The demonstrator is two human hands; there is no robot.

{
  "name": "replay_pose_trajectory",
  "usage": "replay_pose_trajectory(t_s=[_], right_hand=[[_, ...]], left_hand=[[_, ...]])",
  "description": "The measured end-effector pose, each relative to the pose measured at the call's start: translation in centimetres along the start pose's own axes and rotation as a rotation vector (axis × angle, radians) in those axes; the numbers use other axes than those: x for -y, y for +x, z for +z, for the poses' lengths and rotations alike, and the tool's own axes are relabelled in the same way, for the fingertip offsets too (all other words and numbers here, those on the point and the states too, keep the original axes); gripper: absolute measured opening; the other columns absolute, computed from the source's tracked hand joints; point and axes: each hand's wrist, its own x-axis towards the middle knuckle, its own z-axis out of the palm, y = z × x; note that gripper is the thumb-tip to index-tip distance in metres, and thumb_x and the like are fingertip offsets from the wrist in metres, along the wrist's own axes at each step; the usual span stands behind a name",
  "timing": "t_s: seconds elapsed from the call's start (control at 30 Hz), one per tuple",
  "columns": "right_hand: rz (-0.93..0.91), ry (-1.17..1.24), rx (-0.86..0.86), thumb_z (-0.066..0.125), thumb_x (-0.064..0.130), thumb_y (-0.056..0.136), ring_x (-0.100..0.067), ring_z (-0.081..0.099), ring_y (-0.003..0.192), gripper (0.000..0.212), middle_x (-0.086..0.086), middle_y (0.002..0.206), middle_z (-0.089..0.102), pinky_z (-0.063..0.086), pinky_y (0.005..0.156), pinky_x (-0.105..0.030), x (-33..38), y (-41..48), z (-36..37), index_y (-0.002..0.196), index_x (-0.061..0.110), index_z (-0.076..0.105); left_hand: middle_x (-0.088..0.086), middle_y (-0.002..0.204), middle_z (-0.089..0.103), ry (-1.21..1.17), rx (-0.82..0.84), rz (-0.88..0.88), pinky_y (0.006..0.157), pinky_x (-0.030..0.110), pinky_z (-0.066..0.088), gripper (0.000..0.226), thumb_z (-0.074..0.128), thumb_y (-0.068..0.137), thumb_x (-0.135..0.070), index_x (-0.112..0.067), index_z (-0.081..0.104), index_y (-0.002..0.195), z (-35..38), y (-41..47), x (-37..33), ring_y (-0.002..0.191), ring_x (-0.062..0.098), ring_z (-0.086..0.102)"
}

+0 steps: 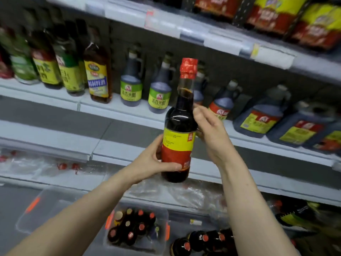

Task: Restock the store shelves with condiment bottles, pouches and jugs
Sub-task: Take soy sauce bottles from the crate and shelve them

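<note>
I hold a dark sauce bottle (178, 130) upright in front of the middle shelf (118, 106); it has a red cap and a yellow and red label. My left hand (156, 159) grips its lower body, thumb across the front near the base. My right hand (208, 130) holds the bottle's right side at the shoulder, fingers curled behind it. Behind the bottle, two green-labelled vinegar bottles (131, 84) stand on the shelf.
A clear plastic bin (162, 244) below holds several capped dark bottles. More bottles (201, 241) stand to its right. Large dark jugs (262, 115) fill the shelf's right side, tall bottles (68, 71) its left. Pouches (276, 15) line the top shelf.
</note>
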Motion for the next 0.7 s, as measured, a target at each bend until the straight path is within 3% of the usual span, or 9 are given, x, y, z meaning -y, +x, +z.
replay_pose_trajectory(t_s=[0.1, 0.23, 0.37, 0.53, 0.63, 0.7], right_hand=[[0.055, 0.028, 0.1, 0.072, 0.054, 0.085, -0.01, 0.065, 0.113, 0.046, 0.007, 0.125, 0.07, 0.053, 0.084, -0.025, 1.1, -0.4, -1.3, 0.126, 0.036, 0.066], [-0.046, -0.037, 0.145, 0.075, 0.036, 0.087, -0.019, 0.055, 0.133, 0.059, -0.001, 0.138, 0.063, 0.05, 0.105, -0.036, 4.8, 0.5, -2.1, 0.14, 0.024, 0.054], [-0.163, -0.075, 0.09, 0.078, 0.021, 0.084, -0.014, 0.062, 0.123, 0.052, 0.003, 0.128, 0.069, 0.054, 0.096, -0.029, 9.6, 1.6, -2.2, 0.131, 0.025, 0.058], [-0.27, -0.055, -0.03, 0.084, 0.032, 0.074, -0.013, 0.063, 0.121, 0.061, 0.004, 0.124, 0.071, 0.055, 0.097, -0.035, 13.8, 3.2, -1.8, 0.13, 0.027, 0.06], [-0.332, -0.065, -0.096, 0.082, 0.033, 0.069, -0.01, 0.066, 0.115, 0.073, 0.004, 0.122, 0.072, 0.055, 0.097, -0.035, 16.2, 4.9, -1.6, 0.137, 0.025, 0.057], [-0.358, -0.056, -0.099, 0.081, 0.033, 0.067, -0.007, 0.069, 0.108, 0.076, 0.007, 0.115, 0.074, 0.057, 0.087, -0.028, 17.5, 5.9, -1.5, 0.137, 0.023, 0.056]], left_hand=[[-0.005, 0.13, 0.065, -0.054, 0.05, 0.061, 0.092, 0.025, 0.053, 0.08, 0.088, 0.069, -0.024, -0.037, 0.048, 0.137, -0.6, 1.6, -3.9, 0.12, 0.015, 0.062], [-0.01, 0.131, 0.064, -0.028, 0.121, 0.163, 0.086, 0.022, 0.054, 0.073, 0.086, 0.071, -0.024, -0.049, 0.053, 0.131, -2.2, 4.0, -9.6, 0.12, 0.012, 0.062], [-0.013, 0.134, 0.062, 0.024, 0.182, 0.246, 0.085, 0.022, 0.055, 0.077, 0.084, 0.078, -0.016, -0.046, 0.047, 0.139, -3.5, 5.8, -14.7, 0.119, 0.01, 0.063], [-0.005, 0.139, 0.059, 0.062, 0.197, 0.33, 0.093, 0.028, 0.054, 0.077, 0.076, 0.083, -0.014, -0.032, 0.04, 0.148, -4.3, 7.7, -19.7, 0.122, 0.017, 0.061], [-0.012, 0.133, 0.062, 0.089, 0.182, 0.359, 0.091, 0.029, 0.055, 0.07, 0.078, 0.084, -0.024, -0.043, 0.044, 0.142, -4.5, 9.0, -21.9, 0.121, 0.012, 0.062], [-0.016, 0.128, 0.064, 0.129, 0.166, 0.366, 0.088, 0.031, 0.057, 0.066, 0.079, 0.083, -0.032, -0.053, 0.046, 0.136, -4.8, 9.7, -23.1, 0.118, 0.008, 0.063]])
